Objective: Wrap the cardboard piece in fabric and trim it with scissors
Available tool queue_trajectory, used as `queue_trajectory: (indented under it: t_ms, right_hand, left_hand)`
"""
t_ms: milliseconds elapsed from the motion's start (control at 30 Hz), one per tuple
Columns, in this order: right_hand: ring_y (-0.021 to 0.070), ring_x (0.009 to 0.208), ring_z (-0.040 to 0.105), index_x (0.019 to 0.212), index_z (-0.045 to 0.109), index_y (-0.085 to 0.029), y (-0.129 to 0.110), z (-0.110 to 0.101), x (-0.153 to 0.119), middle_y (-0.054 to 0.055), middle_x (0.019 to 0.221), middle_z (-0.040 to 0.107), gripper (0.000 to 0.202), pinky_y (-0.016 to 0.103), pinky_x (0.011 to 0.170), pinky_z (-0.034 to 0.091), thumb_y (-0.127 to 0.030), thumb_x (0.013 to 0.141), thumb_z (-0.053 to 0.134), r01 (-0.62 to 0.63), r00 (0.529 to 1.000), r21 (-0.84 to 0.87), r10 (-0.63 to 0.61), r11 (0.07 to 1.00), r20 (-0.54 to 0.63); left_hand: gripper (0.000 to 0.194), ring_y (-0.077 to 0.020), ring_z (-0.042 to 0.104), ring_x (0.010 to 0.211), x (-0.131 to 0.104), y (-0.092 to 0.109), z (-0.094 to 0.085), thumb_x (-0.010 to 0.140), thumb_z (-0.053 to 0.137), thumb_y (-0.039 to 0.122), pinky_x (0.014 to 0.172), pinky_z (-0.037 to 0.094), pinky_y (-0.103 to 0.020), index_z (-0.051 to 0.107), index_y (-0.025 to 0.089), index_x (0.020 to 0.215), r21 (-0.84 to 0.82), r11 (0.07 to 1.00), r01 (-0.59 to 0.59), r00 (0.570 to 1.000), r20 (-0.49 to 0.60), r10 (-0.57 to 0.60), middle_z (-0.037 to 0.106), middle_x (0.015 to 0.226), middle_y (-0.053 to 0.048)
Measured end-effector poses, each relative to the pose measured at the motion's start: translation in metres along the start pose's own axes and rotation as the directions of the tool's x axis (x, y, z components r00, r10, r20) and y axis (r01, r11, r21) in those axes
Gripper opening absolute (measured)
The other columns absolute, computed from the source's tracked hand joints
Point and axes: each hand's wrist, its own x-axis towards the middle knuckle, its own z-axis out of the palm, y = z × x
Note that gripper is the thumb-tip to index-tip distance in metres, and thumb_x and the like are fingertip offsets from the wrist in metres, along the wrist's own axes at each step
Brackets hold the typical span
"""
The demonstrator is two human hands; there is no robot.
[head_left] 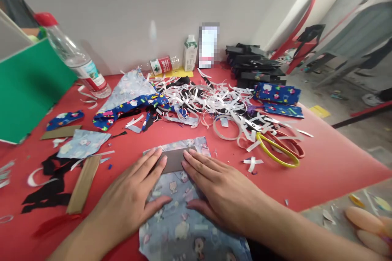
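Note:
A light blue printed fabric piece [180, 228] lies on the red table in front of me and runs down past the bottom edge of the view. Across its far end sits a flat grey-brown cardboard strip [175, 160], with a margin of fabric showing beyond it. My left hand [137, 185] rests flat, its fingertips on the strip's left end and its thumb on the fabric. On the right end lie the fingertips of my right hand [214, 179], also flat with the thumb apart. Neither hand grips anything.
Yellow-and-red-handled scissors [278, 151] lie at right, beside a heap of white strips [214, 98]. Folded blue printed cloth [277, 94] and a black stack [254, 65] stand behind. At left are a large plastic bottle [82, 67], cardboard strips [83, 185] and black scraps [53, 183].

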Motion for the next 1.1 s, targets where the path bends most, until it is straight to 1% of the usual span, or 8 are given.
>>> queue_trajectory:
  t_ms: [333,500,600,733,800,900,1000,1100]
  right_hand:
    - [0.0359,0.154,0.041,0.157,0.05,-0.003,-0.006,0.016,-0.005,0.025,0.163,0.042,0.083,0.051,0.125,0.041,-0.065,0.102,0.054,-0.2,0.979,-0.033,0.201,0.979,0.037]
    - [0.0373,0.154,0.042,0.158,0.047,-0.003,-0.006,0.018,-0.004,0.024,0.165,0.039,0.081,0.057,0.126,0.037,-0.063,0.105,0.048,-0.216,0.976,0.005,0.215,0.976,0.033]
    - [0.036,0.154,0.042,0.159,0.046,-0.003,0.0,0.018,-0.007,0.022,0.166,0.039,0.08,0.056,0.126,0.036,-0.061,0.104,0.051,-0.18,0.984,0.031,0.18,0.983,0.006]
    - [0.0351,0.157,0.038,0.16,0.048,-0.008,0.004,0.017,-0.011,0.02,0.168,0.039,0.078,0.054,0.128,0.033,-0.06,0.102,0.057,-0.13,0.991,0.051,0.132,0.99,-0.036]
    - [0.0338,0.159,0.035,0.16,0.048,-0.01,0.002,0.015,-0.009,0.018,0.169,0.039,0.078,0.052,0.129,0.031,-0.06,0.1,0.061,-0.115,0.991,0.048,0.118,0.992,-0.066]
    - [0.0303,0.158,0.037,0.159,0.051,-0.017,0.002,0.002,-0.007,0.013,0.171,0.039,0.077,0.046,0.129,0.031,-0.057,0.095,0.07,-0.135,0.982,0.031,0.138,0.99,-0.131]
    - [0.0287,0.148,0.049,0.15,0.058,-0.024,0.019,-0.026,-0.021,0.01,0.164,0.051,0.052,0.044,0.121,0.039,-0.045,0.103,0.061,-0.31,0.924,0.016,0.305,0.951,-0.232]
    - [0.0335,0.117,0.067,0.126,0.071,-0.015,0.054,-0.056,-0.057,0.021,0.128,0.073,0.037,0.047,0.099,0.049,-0.03,0.107,0.043,-0.614,0.749,0.024,0.592,0.789,-0.298]
  left_hand:
    - [0.065,-0.0353,0.037,0.157,-0.004,0.002,-0.004,0.105,0.05,0.06,0.122,0.041,-0.056,0.047,0.029,0.161,-0.036,0.994,0.107,0.976,0.193,-0.098,0.034,0.172,-0.017]
    - [0.053,-0.0315,0.034,0.16,0.02,0.002,-0.039,0.104,0.052,0.054,0.129,0.028,-0.051,0.06,0.031,0.152,-0.212,0.897,0.387,0.844,0.474,-0.252,0.037,0.173,-0.01]
    - [0.049,-0.0296,0.049,0.149,0.047,-0.006,-0.05,0.098,0.059,0.043,0.123,0.037,-0.045,0.063,0.025,0.144,-0.207,0.853,0.479,0.808,0.484,-0.336,0.055,0.159,-0.013]
    - [0.076,-0.038,0.068,0.117,0.09,-0.02,-0.047,0.059,0.093,0.044,0.093,0.054,-0.042,0.069,0.019,0.126,-0.178,0.783,0.596,0.716,0.56,-0.417,0.072,0.132,-0.018]
    - [0.062,-0.0356,0.073,0.091,0.107,-0.022,-0.047,0.043,0.098,0.037,0.076,0.054,-0.037,0.076,0.018,0.098,-0.196,0.746,0.636,0.662,0.636,-0.397,0.079,0.099,-0.012]
    - [0.037,-0.0273,0.068,0.067,0.117,-0.018,-0.056,0.045,0.096,0.037,0.063,0.047,-0.032,0.073,0.02,0.068,-0.288,0.672,0.683,0.643,0.674,-0.364,0.073,0.066,-0.003]
    - [0.034,-0.0243,0.068,0.068,0.105,-0.007,-0.067,0.059,0.09,0.048,0.061,0.047,-0.029,0.074,0.02,0.069,-0.465,0.554,0.691,0.71,0.583,-0.395,0.075,0.07,-0.003]
    - [0.048,-0.0271,0.073,0.082,0.08,0.013,-0.071,0.072,0.082,0.062,0.068,0.055,-0.032,0.078,0.019,0.095,-0.656,0.383,0.651,0.737,0.425,-0.525,0.08,0.09,-0.007]
